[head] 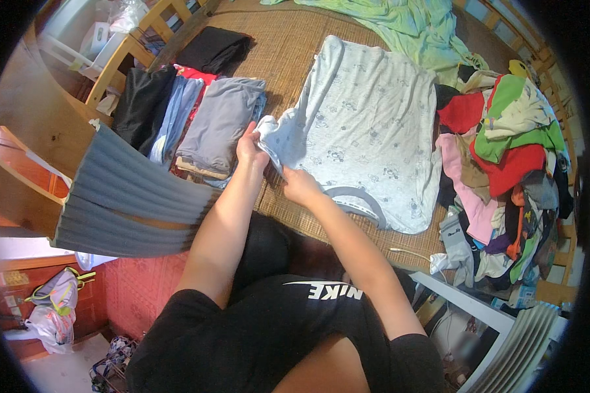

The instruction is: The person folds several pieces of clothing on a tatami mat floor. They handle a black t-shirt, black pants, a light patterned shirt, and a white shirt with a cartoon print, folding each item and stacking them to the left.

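Observation:
A pale grey patterned shirt point(368, 127) lies spread on the woven mat point(280, 64), its grey-trimmed neckline towards me. Its right side is turned in at the far right, and its left edge is lifted. My left hand point(252, 150) pinches the raised end of the sleeve cloth. Close beside it, my right hand point(297, 184) grips the lower edge of the same cloth. Left of my hands lie folded grey garments point(221, 118), blue garments point(177, 113) and a black garment point(145, 105). Another folded black garment point(214, 49) lies farther back.
A heap of mixed clothes point(506, 162) lies at the right, with grey socks point(457, 245) at its near edge. A green sheet point(408, 24) is bunched at the back. A white cable point(413, 253) crosses the mat's front edge. A grey curtain point(132, 196) hangs at left.

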`<state>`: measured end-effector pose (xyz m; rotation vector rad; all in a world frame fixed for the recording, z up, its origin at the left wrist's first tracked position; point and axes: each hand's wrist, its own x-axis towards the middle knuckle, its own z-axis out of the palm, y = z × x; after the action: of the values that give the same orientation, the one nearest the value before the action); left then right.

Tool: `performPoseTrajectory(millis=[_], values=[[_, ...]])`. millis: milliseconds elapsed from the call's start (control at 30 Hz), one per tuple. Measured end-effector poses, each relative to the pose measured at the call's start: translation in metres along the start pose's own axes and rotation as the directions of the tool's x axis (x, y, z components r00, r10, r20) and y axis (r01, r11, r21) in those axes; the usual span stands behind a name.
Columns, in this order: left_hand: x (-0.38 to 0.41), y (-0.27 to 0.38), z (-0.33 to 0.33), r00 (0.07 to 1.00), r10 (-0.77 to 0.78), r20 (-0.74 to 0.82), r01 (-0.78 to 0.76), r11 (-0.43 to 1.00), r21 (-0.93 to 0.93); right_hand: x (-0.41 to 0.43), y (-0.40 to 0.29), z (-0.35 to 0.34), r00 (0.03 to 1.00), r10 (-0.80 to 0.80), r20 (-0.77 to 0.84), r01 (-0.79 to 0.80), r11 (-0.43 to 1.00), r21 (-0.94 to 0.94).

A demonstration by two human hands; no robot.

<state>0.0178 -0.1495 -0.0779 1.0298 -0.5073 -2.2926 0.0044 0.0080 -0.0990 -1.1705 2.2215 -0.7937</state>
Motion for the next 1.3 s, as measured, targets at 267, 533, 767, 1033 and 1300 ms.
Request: performPoseTrajectory(millis=[267, 533, 767, 1033, 1300], values=[[-0.012, -0.010, 0.020, 0.728, 0.377, 0.572, -0.676, 0.534, 0.508, -0.001, -0.010, -0.005, 0.990, 0.051, 0.135, -0.028, 0.985, -0.170], [-0.042, -0.033, 0.031, 0.664, -0.342, 0.665, -0.744, -0.209, 0.635, 0.005, -0.003, 0.017, 0.984, 0.017, 0.177, 0.040, 0.948, -0.315], [0.024, -0.011, 0.014, 0.699, 0.151, 0.699, -0.558, -0.496, 0.665, -0.008, -0.015, 0.009, 0.996, -0.065, 0.060, 0.080, 0.955, -0.286], [0.067, 0.013, 0.041, 0.516, -0.235, 0.824, -0.828, -0.382, 0.410, -0.008, -0.008, 0.016, 0.992, -0.114, 0.054, 0.125, 0.945, -0.301], [0.104, 0.016, 0.087, 0.602, -0.518, 0.608, -0.788, -0.263, 0.557, -0.008, -0.011, 0.016, 0.993, -0.111, 0.048, 0.121, 0.920, -0.372]])
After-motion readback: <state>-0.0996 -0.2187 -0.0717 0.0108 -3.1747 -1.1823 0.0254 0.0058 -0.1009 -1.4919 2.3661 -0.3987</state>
